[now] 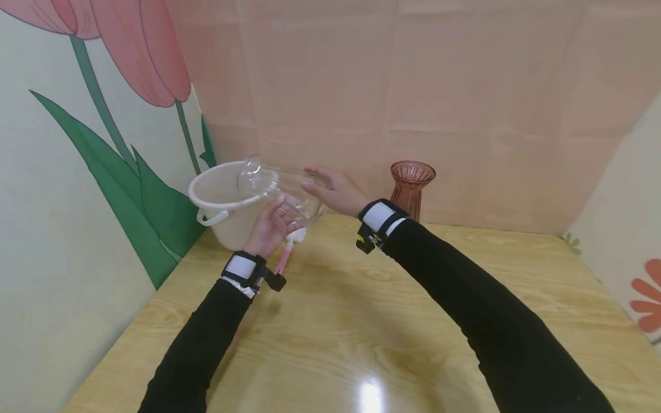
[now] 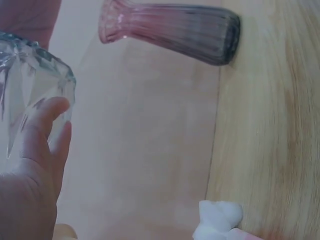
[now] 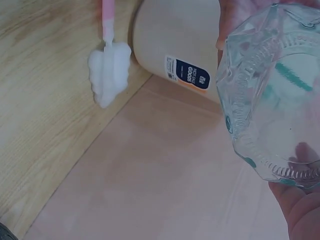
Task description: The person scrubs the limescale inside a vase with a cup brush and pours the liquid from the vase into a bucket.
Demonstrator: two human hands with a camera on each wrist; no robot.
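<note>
I had the vase (image 1: 279, 192) in both hands, tipped on its side above the table's (image 1: 361, 321) far left corner. My left hand (image 1: 268, 229) cupped it from below, fingers curled up against the glass. My right hand (image 1: 335, 189) lay over the base end, fingers wrapped on top. The mouth pointed left, over the rim of the white bucket (image 1: 217, 198). Clear glass it was, faceted near the bottom, see-through all the way. Just under it a brush (image 3: 109, 67) with a pink handle and white foam head hung near my left wrist. Behind my right wrist a ribbed pink vase (image 1: 411, 186) stood upright against the wall.
</note>
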